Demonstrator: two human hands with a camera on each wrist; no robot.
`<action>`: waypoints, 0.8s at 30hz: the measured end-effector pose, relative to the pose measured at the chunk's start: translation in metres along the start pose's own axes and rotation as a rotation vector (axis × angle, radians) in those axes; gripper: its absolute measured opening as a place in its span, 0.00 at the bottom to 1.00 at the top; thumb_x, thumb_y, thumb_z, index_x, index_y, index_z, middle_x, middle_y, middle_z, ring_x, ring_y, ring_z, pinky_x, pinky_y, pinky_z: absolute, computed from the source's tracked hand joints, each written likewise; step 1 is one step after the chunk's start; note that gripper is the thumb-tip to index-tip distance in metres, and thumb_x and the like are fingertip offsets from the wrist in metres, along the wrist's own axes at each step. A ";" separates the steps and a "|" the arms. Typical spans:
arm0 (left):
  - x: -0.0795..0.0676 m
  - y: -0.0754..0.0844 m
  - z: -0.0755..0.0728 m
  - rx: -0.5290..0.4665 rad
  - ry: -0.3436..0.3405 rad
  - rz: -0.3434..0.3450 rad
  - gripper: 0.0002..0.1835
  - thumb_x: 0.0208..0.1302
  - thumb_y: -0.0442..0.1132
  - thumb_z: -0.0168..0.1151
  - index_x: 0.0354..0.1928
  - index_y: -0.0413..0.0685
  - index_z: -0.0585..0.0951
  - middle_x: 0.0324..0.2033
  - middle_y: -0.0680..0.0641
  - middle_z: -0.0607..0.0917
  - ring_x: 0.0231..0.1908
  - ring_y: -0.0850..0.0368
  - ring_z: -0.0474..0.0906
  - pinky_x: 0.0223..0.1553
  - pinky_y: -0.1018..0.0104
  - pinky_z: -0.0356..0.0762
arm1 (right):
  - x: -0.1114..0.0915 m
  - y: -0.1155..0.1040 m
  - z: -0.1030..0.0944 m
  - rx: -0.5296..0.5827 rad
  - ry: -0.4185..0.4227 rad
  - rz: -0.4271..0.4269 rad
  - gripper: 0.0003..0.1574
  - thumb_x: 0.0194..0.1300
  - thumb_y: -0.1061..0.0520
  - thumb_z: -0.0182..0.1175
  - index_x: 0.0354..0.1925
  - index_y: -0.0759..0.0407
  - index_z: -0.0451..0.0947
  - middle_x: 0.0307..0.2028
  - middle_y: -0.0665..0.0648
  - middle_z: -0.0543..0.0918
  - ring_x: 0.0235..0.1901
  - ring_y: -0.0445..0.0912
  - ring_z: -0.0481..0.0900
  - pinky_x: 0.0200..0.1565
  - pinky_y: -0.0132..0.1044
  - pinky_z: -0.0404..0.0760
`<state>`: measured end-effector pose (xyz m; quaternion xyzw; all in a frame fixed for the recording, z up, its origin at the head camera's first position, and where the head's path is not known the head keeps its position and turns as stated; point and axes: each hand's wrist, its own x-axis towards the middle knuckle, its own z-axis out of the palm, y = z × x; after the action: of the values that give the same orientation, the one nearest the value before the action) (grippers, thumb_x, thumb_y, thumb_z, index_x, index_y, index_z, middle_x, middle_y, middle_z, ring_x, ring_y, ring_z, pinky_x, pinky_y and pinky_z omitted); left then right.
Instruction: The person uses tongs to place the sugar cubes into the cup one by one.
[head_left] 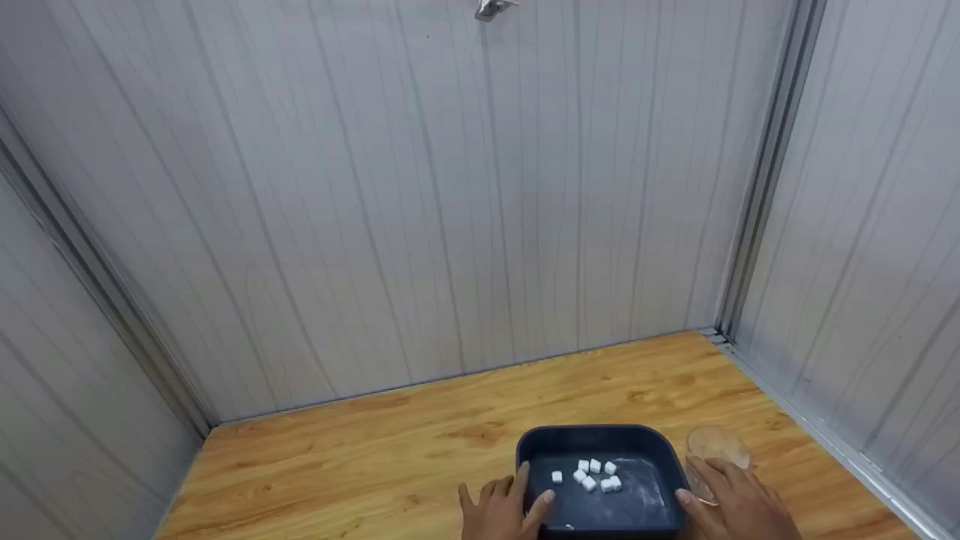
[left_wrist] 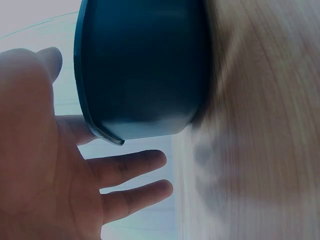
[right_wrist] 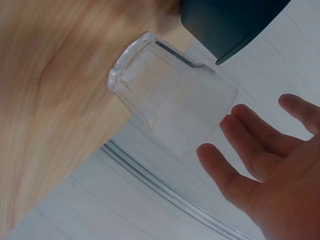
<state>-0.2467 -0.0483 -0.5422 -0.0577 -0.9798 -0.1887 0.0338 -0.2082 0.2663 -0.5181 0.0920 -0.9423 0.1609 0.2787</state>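
A dark blue rectangular tray (head_left: 637,506) with rounded corners stands on the wooden table. Several small white cubes (head_left: 589,484) lie inside it, most in a loose cluster. At its left side is my left hand (head_left: 496,516), index finger against the rim and thumb over the near left part. The left wrist view shows that hand's other fingers (left_wrist: 127,167) straight and spread beside the tray wall (left_wrist: 145,65). My right hand (head_left: 742,506) is by the right side, thumb near the rim. Its relaxed fingers are beside a clear glass (right_wrist: 175,100), which stands upright.
A pale panelled wall (head_left: 450,225) rises behind the wooden table (head_left: 337,472), with side walls at left and right. Along the table's right edge runs a metal strip (head_left: 825,442). The glass stands close to the tray's right side.
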 end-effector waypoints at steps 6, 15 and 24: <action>0.000 0.001 0.000 -0.002 0.006 0.017 0.47 0.52 0.80 0.22 0.63 0.62 0.71 0.47 0.49 0.80 0.51 0.45 0.73 0.53 0.26 0.42 | -0.005 0.000 0.001 0.020 0.064 -0.052 0.26 0.52 0.44 0.67 0.48 0.54 0.80 0.41 0.53 0.78 0.35 0.50 0.77 0.31 0.52 0.75; 0.000 0.000 0.003 -0.010 0.014 0.020 0.47 0.53 0.79 0.23 0.63 0.61 0.71 0.47 0.49 0.80 0.50 0.45 0.74 0.53 0.26 0.44 | -0.014 0.007 0.008 0.037 0.155 -0.184 0.22 0.48 0.46 0.70 0.41 0.55 0.83 0.39 0.50 0.79 0.35 0.44 0.76 0.31 0.44 0.77; -0.001 -0.001 0.005 -0.033 -0.042 0.012 0.48 0.51 0.80 0.24 0.65 0.61 0.68 0.50 0.48 0.79 0.52 0.44 0.72 0.55 0.27 0.42 | -0.007 0.026 0.022 -0.006 0.348 -0.933 0.17 0.72 0.52 0.41 0.45 0.59 0.73 0.33 0.59 0.79 0.29 0.51 0.75 0.22 0.41 0.73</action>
<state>-0.2457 -0.0469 -0.5474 -0.0682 -0.9766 -0.2033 0.0131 -0.2202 0.2828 -0.5463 0.4749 -0.7408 0.0292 0.4742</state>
